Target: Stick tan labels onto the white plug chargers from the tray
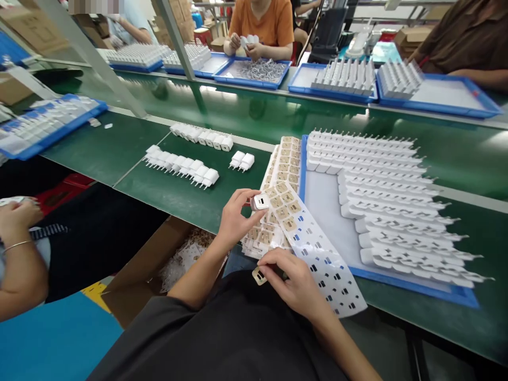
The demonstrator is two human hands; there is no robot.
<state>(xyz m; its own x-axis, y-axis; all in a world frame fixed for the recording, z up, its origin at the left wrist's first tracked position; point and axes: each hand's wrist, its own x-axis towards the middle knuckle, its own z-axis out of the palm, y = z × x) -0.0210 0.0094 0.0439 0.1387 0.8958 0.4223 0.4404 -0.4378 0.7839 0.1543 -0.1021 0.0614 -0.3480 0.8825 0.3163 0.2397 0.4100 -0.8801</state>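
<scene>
Between the thumb and fingers of my left hand (pixel 237 216) is a white charger plug (pixel 261 201), its face with the dark port slot turned up toward me. My right hand (pixel 291 278) pinches a small tan sticker (pixel 259 275) with dark cutouts by its edge, lower and nearer my body. The sticker and the charger are apart. Just beyond my hands lies a stack of tan sticker sheets (pixel 289 159). A partly peeled sheet (pixel 317 254) slants over the table edge beside my right hand, tan stickers left at its upper end.
To the right a blue tray (pixel 323 206) holds many rows of white chargers (pixel 381 196). More chargers stand in rows (pixel 182 165) on the green table (pixel 130 182). An open carton (pixel 135 286) with scraps sits below the edge. Co-workers sit across and at left.
</scene>
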